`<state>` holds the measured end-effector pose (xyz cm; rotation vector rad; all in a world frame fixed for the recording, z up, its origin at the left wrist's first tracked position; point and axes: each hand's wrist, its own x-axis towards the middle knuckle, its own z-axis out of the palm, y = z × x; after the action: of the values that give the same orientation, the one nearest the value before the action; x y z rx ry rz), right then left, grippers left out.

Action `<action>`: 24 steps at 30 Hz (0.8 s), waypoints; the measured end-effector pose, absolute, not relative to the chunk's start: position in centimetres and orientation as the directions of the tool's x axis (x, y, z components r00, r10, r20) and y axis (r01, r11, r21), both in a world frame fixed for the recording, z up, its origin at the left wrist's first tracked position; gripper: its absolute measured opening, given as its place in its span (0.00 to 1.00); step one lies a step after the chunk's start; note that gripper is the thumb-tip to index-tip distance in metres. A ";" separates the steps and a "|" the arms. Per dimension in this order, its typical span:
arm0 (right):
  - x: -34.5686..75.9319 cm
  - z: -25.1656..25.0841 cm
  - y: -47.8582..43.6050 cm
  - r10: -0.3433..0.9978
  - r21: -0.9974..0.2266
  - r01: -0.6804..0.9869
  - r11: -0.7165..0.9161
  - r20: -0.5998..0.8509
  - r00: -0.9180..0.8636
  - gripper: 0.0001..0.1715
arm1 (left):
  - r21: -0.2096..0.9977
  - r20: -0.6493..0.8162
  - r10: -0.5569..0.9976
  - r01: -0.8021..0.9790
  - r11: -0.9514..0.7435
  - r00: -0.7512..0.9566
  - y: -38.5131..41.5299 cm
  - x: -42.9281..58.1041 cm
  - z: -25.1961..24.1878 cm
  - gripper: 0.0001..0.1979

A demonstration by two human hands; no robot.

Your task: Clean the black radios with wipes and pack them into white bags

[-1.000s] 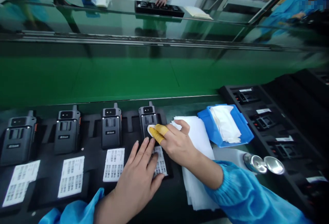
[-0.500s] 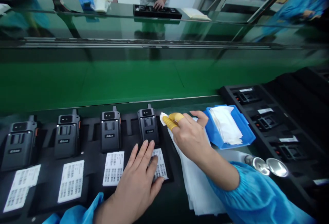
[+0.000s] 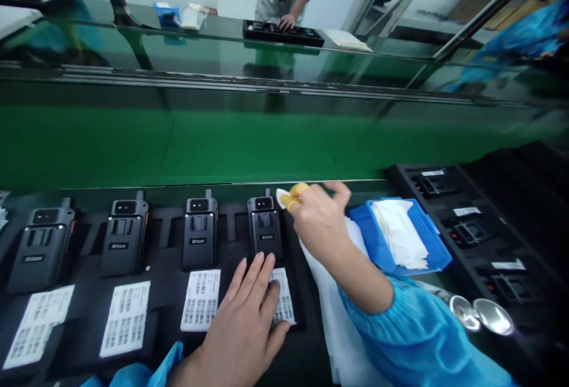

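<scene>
My left hand [image 3: 246, 316] lies flat, fingers apart, on a barcode label [image 3: 281, 304] in a black tray [image 3: 164, 292], just below the rightmost black radio [image 3: 265, 234]. My right hand [image 3: 316, 221] hovers to the right of that radio's top. Its yellow-cotted fingertips pinch a small white wipe [image 3: 281, 197]. Three more radios stand in a row to the left, among them one [image 3: 200, 240] next to the rightmost, each with a label sheet [image 3: 200, 299] below.
A blue tray [image 3: 382, 250] holding white wipes sits right of my right hand, over a stack of white sheets [image 3: 329, 292]. Black trays of parts [image 3: 462, 227] lie at the right, with shiny metal caps [image 3: 482, 314]. A green conveyor belt [image 3: 222, 144] runs behind. A person works across it.
My right hand has lifted off the rightmost radio's front and moved up and right, carrying the white wipe. The left hand has stayed on the label.
</scene>
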<state>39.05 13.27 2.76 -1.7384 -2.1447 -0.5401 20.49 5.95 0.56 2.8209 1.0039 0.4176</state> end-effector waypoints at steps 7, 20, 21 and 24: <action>37.1 3.7 13.5 0.895 -0.046 0.954 0.296 0.362 -0.260 0.13 | 0.150 0.267 0.612 0.595 -0.789 0.744 6.1 20.5 0.6 0.19; 38.2 4.5 13.1 0.931 0.000 0.985 0.172 0.328 -0.162 0.12 | 0.185 0.274 0.627 0.600 -0.778 0.729 5.9 20.4 0.0 0.19; 37.8 4.5 13.2 0.947 -0.027 0.981 0.192 0.267 -0.178 0.12 | 0.185 0.274 0.630 0.602 -0.776 0.727 5.8 20.4 0.0 0.20; 37.5 4.9 13.4 0.986 -0.047 0.989 0.140 0.098 -0.135 0.12 | 0.182 0.272 0.630 0.604 -0.776 0.728 5.8 20.5 -0.1 0.20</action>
<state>37.51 13.43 4.93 -1.9939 -2.2903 -0.0443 20.45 5.85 -0.11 2.8447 1.0174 0.4933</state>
